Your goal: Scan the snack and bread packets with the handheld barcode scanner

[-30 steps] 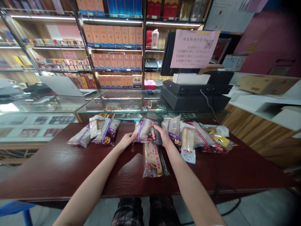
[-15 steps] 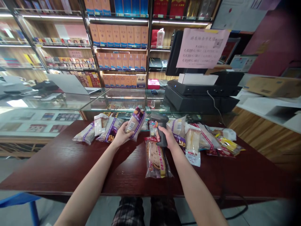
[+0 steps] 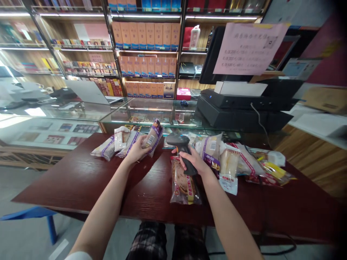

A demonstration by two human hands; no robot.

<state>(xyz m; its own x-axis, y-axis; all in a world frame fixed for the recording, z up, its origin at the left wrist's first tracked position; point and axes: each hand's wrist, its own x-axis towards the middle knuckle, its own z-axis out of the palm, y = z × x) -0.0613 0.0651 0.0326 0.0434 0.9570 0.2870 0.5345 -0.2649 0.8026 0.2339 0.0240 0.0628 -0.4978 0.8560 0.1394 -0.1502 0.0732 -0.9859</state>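
In my left hand (image 3: 137,148) is a purple-banded packaged bread (image 3: 153,137), held tilted with its white barcode label facing up. My right hand (image 3: 193,159) grips the handle of a black barcode scanner (image 3: 182,144), whose head points left toward that package. Below the scanner a clear bag of sliced bread with red lettering (image 3: 183,184) lies on the dark red table (image 3: 81,180). Left of my left hand lie several more bread packages (image 3: 105,147). Beside my right hand rest another purple-banded package (image 3: 210,148) and a white-ended clear package (image 3: 229,169).
A yellow-and-clear package (image 3: 276,169) lies at the right end of the row. Behind the table stands a glass counter (image 3: 151,108) with a black monitor bearing a pink notice (image 3: 244,47). A laptop (image 3: 89,92) sits back left; a blue stool (image 3: 29,213) stands at lower left.
The scanner has turned, its head now pointing left toward the package in my left hand. That package has tilted a little. The whole view has shifted slightly left.
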